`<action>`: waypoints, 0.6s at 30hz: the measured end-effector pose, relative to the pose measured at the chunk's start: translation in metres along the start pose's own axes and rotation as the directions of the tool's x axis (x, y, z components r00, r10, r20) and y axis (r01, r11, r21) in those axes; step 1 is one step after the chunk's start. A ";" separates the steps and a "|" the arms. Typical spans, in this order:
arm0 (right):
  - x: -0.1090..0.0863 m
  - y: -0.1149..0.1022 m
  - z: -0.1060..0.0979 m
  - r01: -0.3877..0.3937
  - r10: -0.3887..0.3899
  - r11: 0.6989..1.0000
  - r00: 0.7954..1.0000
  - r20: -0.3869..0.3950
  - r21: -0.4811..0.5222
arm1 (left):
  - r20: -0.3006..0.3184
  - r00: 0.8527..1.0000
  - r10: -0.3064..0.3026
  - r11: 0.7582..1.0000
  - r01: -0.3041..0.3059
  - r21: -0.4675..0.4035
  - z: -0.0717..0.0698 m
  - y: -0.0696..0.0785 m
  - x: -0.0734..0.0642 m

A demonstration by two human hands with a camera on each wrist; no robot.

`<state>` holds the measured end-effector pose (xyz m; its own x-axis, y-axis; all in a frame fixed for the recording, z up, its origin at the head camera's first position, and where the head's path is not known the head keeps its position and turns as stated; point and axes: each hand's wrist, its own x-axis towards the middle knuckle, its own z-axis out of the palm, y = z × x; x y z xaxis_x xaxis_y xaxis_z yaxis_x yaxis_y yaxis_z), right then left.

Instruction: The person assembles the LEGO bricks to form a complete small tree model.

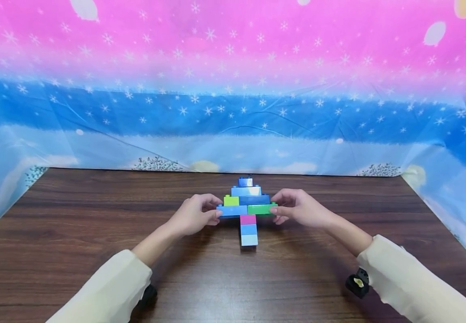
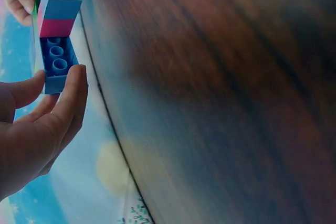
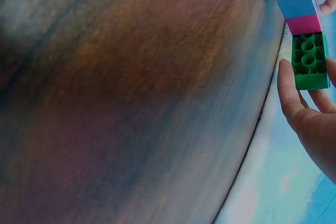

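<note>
A tree-shaped model of toy building bricks [image 1: 254, 200] is held between both hands over the middle of the table. My left hand [image 1: 195, 214] pinches the end of the blue brick [image 1: 232, 210] in its widest row. At the opposite end, my right hand [image 1: 299, 208] grips the green brick [image 1: 259, 209] between thumb and fingers. Above this row sit a lime brick [image 1: 230, 201], a dark blue brick [image 1: 254, 200] and lighter blue ones narrowing to the top. A stem of pink [image 1: 248, 219], blue and pale blue bricks extends below. Both wrist views show the hollow undersides of the gripped bricks.
The dark wood-grain table [image 1: 95, 215] spreads out on all sides of the model. Behind it hangs a pink and blue cloth [image 1: 233, 112] with snowflakes, which also runs along both sides. A black device [image 1: 357, 283] is at the right wrist, under the cream sleeve.
</note>
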<state>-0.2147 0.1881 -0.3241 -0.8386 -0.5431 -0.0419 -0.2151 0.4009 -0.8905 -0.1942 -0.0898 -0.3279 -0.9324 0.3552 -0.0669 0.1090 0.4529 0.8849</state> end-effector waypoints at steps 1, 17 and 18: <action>0.001 0.001 0.000 -0.005 0.005 1.000 1.000 0.002 0.003 | 0.006 1.000 -0.014 1.000 0.015 -0.003 0.000 0.000 0.002; 0.010 0.021 -0.002 -0.033 0.035 0.986 0.999 0.006 -0.164 | 0.082 0.992 -0.098 0.994 0.093 0.055 0.002 -0.002 0.019; 0.010 0.022 -0.002 -0.030 0.032 0.985 0.999 0.006 -0.168 | 0.084 0.992 -0.097 0.994 0.093 0.058 0.002 -0.002 0.020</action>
<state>-0.2285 0.1928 -0.3429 -0.8422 -0.5343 -0.0727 -0.2708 0.5357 -0.7998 -0.2123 -0.0823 -0.3321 -0.9065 0.3765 -0.1909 0.0423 0.5308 0.8464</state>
